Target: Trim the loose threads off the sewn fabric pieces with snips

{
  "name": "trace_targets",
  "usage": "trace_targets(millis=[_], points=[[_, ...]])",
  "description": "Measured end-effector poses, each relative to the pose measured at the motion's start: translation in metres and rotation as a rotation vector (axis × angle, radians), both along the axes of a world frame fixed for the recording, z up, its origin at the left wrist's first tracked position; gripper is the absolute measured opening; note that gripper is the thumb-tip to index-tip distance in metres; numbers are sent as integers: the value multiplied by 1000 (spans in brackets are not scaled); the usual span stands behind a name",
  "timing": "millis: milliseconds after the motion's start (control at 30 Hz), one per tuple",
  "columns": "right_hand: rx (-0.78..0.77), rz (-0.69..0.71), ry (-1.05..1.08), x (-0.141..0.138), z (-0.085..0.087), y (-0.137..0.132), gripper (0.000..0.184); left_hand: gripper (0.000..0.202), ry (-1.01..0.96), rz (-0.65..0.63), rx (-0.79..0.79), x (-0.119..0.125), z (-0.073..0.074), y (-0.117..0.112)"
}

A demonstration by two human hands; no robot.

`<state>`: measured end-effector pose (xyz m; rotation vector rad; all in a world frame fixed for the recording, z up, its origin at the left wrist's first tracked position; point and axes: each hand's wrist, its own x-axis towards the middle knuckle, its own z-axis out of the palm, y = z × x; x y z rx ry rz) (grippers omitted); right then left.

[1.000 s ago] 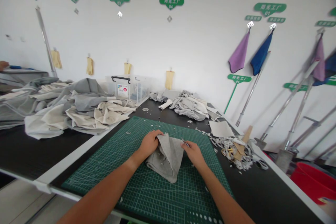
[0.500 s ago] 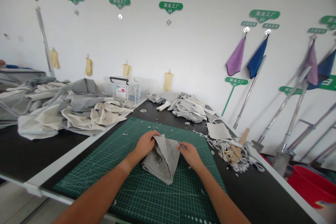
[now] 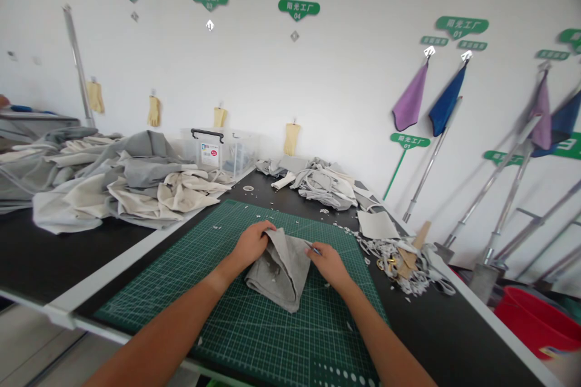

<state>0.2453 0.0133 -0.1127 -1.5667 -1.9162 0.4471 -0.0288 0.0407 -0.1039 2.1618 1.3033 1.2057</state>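
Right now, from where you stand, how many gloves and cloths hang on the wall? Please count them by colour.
Yellow rubber gloves: 4
Purple cloths: 2
Blue cloths: 2
Total: 8

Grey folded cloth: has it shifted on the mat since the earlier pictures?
No, the grey folded cloth keeps the same place relative to the green cutting mat; only the view shifted.

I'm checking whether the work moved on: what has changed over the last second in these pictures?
Very little. The whole view shifted slightly as the head moved. The left hand stays on the folded gray cloth, and the right hand keeps the small metal tool at its edge. Neither hand took or released anything. The green cutting mat stayed as it was.
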Motion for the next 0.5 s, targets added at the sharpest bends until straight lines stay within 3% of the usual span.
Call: trace_targets(millis=[500], points=[[-17,0,-36,-2,0,3,34,40,31,-5,-1,-2,2,1]])
